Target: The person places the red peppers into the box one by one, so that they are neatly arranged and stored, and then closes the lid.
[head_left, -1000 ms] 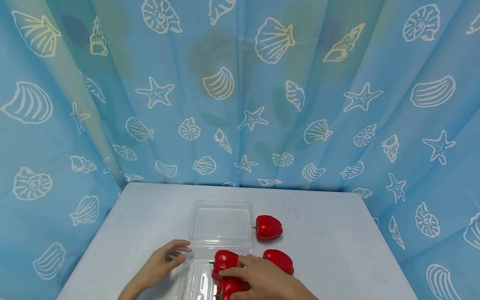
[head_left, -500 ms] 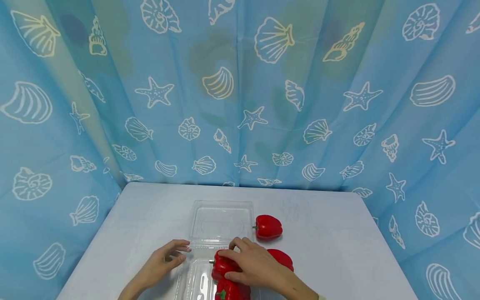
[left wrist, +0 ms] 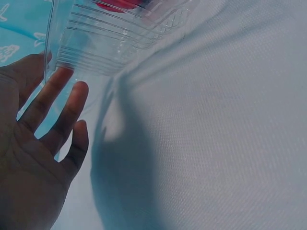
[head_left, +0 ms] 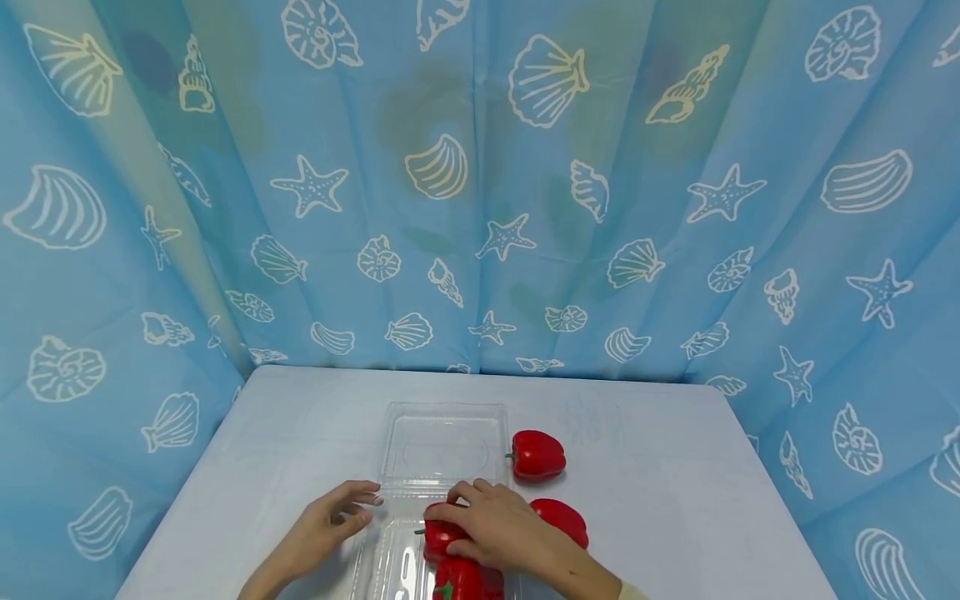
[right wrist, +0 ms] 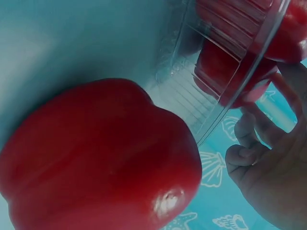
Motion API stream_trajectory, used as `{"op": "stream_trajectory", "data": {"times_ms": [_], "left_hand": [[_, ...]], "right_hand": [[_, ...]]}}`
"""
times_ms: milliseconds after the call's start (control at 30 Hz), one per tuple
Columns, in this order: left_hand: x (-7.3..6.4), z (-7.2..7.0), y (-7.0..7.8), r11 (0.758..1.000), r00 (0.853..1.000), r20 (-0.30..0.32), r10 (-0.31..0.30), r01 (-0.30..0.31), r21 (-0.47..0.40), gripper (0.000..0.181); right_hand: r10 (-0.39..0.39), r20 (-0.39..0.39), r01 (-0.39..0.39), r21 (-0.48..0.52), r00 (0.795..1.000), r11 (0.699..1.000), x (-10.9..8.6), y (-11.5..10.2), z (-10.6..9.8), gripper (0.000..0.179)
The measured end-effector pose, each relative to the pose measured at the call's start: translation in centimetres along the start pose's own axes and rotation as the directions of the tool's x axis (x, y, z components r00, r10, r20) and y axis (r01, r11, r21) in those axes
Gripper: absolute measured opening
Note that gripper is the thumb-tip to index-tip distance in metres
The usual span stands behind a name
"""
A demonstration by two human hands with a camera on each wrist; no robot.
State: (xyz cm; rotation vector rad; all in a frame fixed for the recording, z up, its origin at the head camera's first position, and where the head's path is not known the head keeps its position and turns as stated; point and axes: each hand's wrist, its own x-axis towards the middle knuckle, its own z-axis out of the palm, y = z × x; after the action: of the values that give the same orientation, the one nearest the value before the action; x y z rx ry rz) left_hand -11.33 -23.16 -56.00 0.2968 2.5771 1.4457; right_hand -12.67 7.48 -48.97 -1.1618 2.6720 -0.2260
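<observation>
A hinged clear plastic box (head_left: 386, 550) lies on the table, its lid (head_left: 446, 442) folded back flat. Two red bell peppers sit in its right half. My right hand (head_left: 498, 527) grips the farther bell pepper (head_left: 437, 543), thumb on the near side and fingers over the top. Just in front of that one is the nearer bell pepper (head_left: 459, 581), partly cut off by the frame. Beside the box's left wall, my left hand (head_left: 324, 527) has relaxed, bent fingers and holds nothing; its fingertips come right at the rim in the left wrist view.
Two more red bell peppers rest on the white table (head_left: 660, 475): a back pepper (head_left: 537, 456) right of the lid, and a nearer pepper (head_left: 562, 521) partly behind my right hand. A blue seashell curtain (head_left: 480, 292) hangs around the table's back and sides.
My right hand has shifted from the nearer pepper in the box to the farther one, which has moved slightly left. The nearer pepper has turned a little. My left hand stays put.
</observation>
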Motion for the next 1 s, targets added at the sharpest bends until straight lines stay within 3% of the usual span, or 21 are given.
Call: {"op": "stream_trajectory", "data": {"times_ms": [367,500,600,767,867,1000], "left_hand": [[-0.1,0.0,-0.2,0.999,0.999,0.012,0.032,-0.032,-0.019,0.042],[-0.1,0.1,-0.3,0.999,0.999,0.009,0.031,-0.031,-0.020,0.042],[-0.1,0.1,-0.3,1.000,1.000,0.012,0.023,-0.023,-0.021,0.042],[-0.1,0.0,-0.3,1.000,1.000,0.012,0.018,-0.018,-0.022,0.042],[-0.1,0.0,-0.3,1.000,1.000,0.009,0.016,-0.016,-0.022,0.042],[-0.1,0.0,-0.3,1.000,1.000,0.008,0.019,-0.019,-0.019,0.042]], "right_hand": [[0.028,0.022,-0.028,-0.011,0.999,1.000,-0.8,0.9,-0.1,0.081],[-0.006,-0.014,0.007,0.033,1.000,0.999,-1.3,1.2,-0.3,0.079],[-0.034,-0.024,0.037,0.135,0.999,0.990,-1.9,1.3,-0.7,0.069],[-0.112,0.043,0.097,0.268,0.993,0.958,-3.0,1.0,-1.1,0.048],[-0.137,0.060,0.116,0.277,0.989,0.954,-3.1,0.6,-0.8,0.045],[-0.161,0.045,0.148,0.215,0.986,0.965,-2.8,0.2,-0.5,0.047]]}}
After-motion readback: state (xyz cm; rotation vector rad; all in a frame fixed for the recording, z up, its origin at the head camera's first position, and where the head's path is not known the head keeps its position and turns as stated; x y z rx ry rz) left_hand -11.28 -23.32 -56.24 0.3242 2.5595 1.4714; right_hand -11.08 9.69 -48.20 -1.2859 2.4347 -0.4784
